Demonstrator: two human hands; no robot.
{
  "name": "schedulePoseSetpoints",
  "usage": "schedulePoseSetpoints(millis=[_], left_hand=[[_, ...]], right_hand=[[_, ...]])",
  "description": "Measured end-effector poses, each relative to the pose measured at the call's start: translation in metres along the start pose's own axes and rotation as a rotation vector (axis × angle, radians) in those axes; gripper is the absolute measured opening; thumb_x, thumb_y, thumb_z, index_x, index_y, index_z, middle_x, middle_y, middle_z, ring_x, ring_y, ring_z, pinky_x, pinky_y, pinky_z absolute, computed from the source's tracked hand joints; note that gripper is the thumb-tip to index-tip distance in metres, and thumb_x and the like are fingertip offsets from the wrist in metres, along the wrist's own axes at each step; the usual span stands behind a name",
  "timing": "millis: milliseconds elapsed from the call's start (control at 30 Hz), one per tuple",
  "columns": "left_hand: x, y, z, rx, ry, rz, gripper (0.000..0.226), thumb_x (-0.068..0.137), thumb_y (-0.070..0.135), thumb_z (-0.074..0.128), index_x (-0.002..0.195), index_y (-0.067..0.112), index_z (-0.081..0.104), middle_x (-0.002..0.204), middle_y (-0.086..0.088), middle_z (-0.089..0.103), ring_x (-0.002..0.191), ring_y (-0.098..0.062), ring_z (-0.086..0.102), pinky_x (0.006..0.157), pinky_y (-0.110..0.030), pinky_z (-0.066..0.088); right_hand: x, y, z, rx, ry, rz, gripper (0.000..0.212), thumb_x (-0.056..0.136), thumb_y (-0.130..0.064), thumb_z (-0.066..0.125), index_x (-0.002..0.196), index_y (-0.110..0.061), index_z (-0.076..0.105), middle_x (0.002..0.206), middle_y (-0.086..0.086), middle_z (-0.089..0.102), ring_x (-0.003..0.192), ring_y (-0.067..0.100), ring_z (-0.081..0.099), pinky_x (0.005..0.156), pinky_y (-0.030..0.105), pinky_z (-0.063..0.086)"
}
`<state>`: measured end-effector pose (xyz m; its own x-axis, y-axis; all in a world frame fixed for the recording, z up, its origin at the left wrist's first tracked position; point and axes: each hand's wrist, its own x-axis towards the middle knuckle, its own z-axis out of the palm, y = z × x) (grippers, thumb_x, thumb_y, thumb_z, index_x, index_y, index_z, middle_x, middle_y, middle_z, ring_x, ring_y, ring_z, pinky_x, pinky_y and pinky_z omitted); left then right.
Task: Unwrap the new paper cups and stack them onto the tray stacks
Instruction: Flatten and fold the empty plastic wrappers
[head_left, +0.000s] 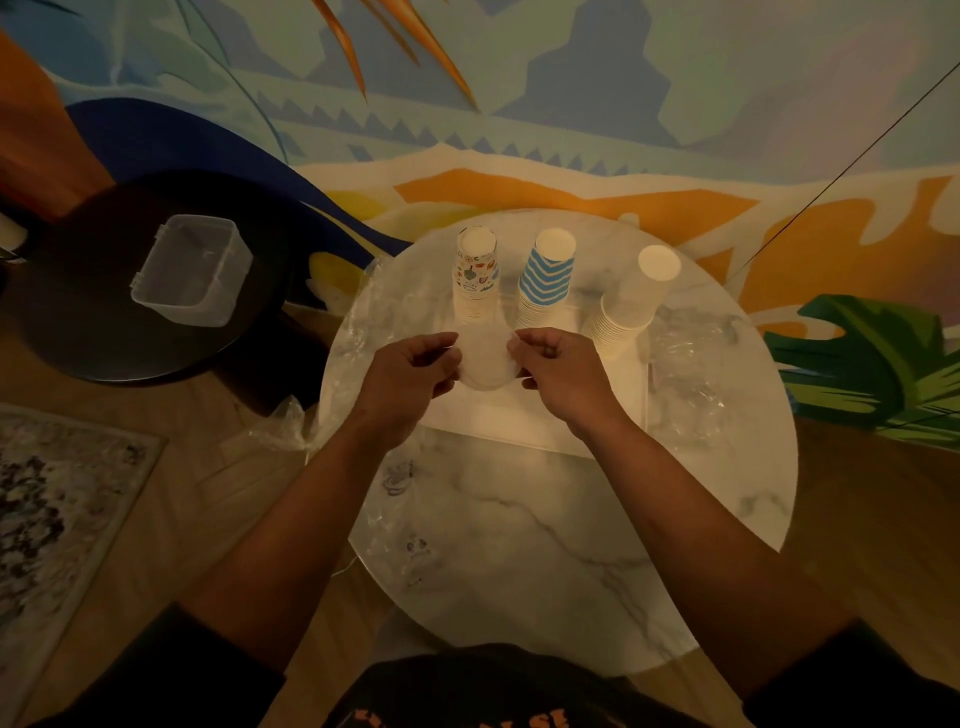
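Three upside-down stacks of paper cups stand on a white tray (545, 436): a patterned stack (475, 278) at the left, a blue-and-white zigzag stack (545, 278) in the middle, a plain white stack (631, 306) at the right. Just in front of the left and middle stacks, my left hand (410, 371) and my right hand (561, 369) pinch the two sides of a clear plastic-wrapped round thing (485, 361) held above the tray. What is inside the wrap is too blurred to tell.
The tray sits on a round marble table (545, 545). Crumpled clear wrap (685, 374) lies right of the tray, more wrap (353, 322) lies at the table's left edge. A clear plastic box (189, 270) rests on a dark round table (130, 291) at the left.
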<state>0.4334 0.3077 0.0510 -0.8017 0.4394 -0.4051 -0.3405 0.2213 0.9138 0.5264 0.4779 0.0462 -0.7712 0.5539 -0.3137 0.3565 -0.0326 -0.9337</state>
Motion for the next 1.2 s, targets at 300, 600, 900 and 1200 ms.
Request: schedulePoseSetpoints(millis=[300,600,900,1200], left_hand=[[0.010,-0.005,-0.009,-0.025,-0.001,-0.078,0.019,0.096,0.006,0.065,0.113,0.010,0.072,0.089,-0.005,0.074,0.075,-0.012,0.067,0.067,-0.019,0.057],[0.016,-0.003,-0.008,0.038,0.010,-0.065,0.014,0.099,0.014,0.064,0.110,0.014,0.072,0.086,-0.006,0.074,0.076,-0.015,0.068,0.065,-0.021,0.056],[0.027,0.006,-0.001,-0.145,-0.020,-0.156,0.011,0.096,0.014,0.068,0.104,0.018,0.074,0.095,-0.006,0.076,0.080,-0.019,0.068,0.068,-0.026,0.055],[0.031,0.005,0.002,-0.184,0.024,-0.180,0.019,0.102,0.010,0.055,0.099,0.015,0.073,0.102,-0.010,0.074,0.085,-0.023,0.072,0.067,-0.027,0.059]], right_hand=[[0.007,0.006,-0.008,0.048,0.021,0.052,0.008,0.094,-0.019,0.071,0.100,-0.016,0.075,0.080,0.005,0.073,0.070,0.011,0.066,0.065,0.026,0.055],[0.013,0.011,-0.012,0.044,0.028,0.059,0.015,0.092,-0.019,0.073,0.106,-0.014,0.076,0.087,0.002,0.076,0.072,0.007,0.066,0.068,0.022,0.054],[0.026,0.001,0.001,0.143,-0.050,0.107,0.023,0.091,-0.017,0.075,0.112,-0.009,0.073,0.101,0.012,0.076,0.081,0.016,0.067,0.078,0.033,0.060],[0.031,0.004,0.013,0.106,0.014,0.053,0.012,0.088,-0.016,0.079,0.098,-0.015,0.074,0.087,0.009,0.075,0.074,0.019,0.067,0.077,0.045,0.061]])
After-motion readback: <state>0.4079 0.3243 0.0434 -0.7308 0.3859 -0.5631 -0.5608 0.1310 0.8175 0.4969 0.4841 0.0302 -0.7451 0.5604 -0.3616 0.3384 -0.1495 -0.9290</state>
